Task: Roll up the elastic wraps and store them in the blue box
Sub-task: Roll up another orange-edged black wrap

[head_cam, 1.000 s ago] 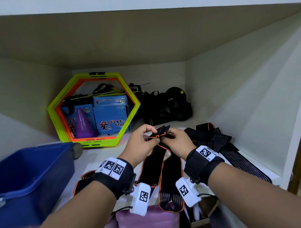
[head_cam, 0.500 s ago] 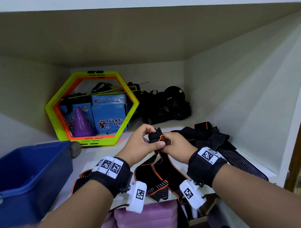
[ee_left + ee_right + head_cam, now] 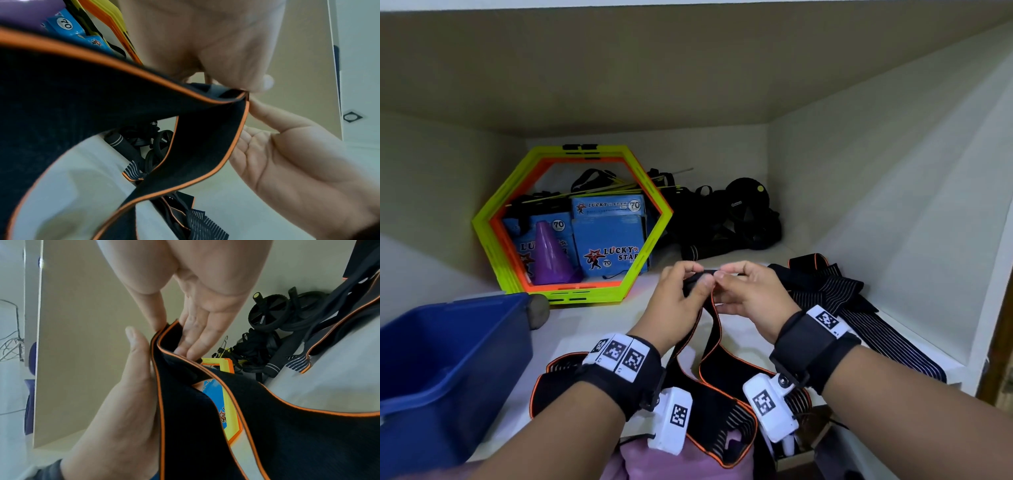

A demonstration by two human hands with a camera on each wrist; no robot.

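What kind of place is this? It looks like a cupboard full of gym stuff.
Most likely a storage shelf for sports gear, inside a white cupboard. At the back stand hexagonal agility rings, a purple training cone and a black ab roller. In front, elastic wraps lie beside a blue box.

Back left: I am seeing a hexagon frame (image 3: 571, 226) standing upright.
Inside frame: a purple cone (image 3: 550, 255) is sitting before blue cartons (image 3: 610, 245).
Back right: black exercise gear (image 3: 736, 219) is lying piled.
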